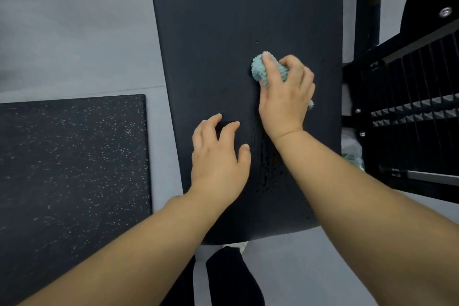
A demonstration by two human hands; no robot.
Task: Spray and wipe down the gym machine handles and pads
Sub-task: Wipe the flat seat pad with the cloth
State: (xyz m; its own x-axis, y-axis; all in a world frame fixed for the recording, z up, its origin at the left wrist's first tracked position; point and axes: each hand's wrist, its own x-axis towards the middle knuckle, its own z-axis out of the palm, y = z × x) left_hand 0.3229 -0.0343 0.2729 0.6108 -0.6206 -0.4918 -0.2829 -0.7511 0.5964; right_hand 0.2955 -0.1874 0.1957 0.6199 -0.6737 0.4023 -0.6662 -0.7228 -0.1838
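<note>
A long black bench pad (223, 32) runs up the middle of the head view. My right hand (285, 97) grips a bunched light-blue cloth (259, 69) and presses it onto the pad's right half. My left hand (218, 154) sits lower on the pad, its fingers spread and bent, fingertips touching the surface and holding nothing. A streak of wet droplets (264, 164) lies on the pad between my two wrists. No spray bottle is in sight.
A speckled black rubber mat (74, 169) lies on the grey floor (62, 32) to the left. Black machine frame and a ribbed footplate (409, 107) stand at the right. A white and green bag (352, 154) sits under the frame. My dark trouser legs (231, 278) show below the pad.
</note>
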